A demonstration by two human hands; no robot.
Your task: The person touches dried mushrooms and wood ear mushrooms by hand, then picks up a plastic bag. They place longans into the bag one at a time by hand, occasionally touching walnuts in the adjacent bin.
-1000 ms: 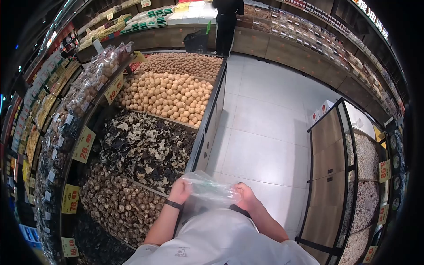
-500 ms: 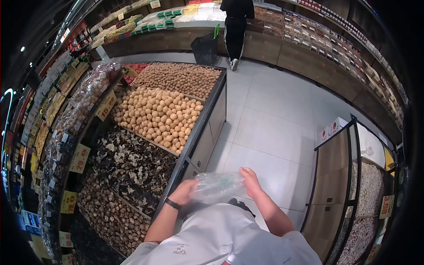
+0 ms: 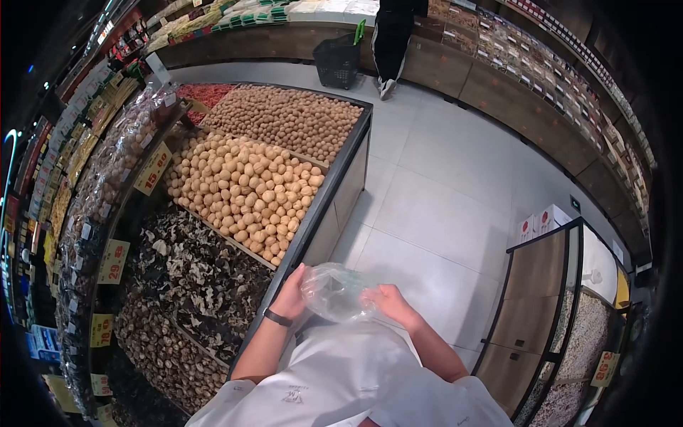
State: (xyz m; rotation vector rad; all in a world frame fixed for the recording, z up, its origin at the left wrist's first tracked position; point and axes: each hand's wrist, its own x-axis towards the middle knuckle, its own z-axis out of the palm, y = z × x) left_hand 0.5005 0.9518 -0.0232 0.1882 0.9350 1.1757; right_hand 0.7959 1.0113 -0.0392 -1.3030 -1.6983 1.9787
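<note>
A clear plastic bag (image 3: 333, 293) spreads between my two hands in front of my white shirt. My left hand (image 3: 290, 293), with a dark band on the wrist, grips the bag's left edge beside the display bin's rim. At the bag's right side, the fingers of my right hand (image 3: 388, 302) are closed on the film. Close to my left hand are the walnuts (image 3: 249, 192) and the dried black fungus (image 3: 203, 270), each in its own compartment.
Dried mushrooms (image 3: 167, 349) fill a nearer compartment, and smaller brown nuts (image 3: 292, 121) a farther one. A black shopping basket (image 3: 337, 62) stands on the floor beside another person (image 3: 390, 46). A wooden cabinet (image 3: 523, 306) with grain bins is at right.
The bag has gone from stretched flat to a rounder, more opened shape. My right hand has moved lower and inward. The view has shifted slightly, and the other person has stepped.
</note>
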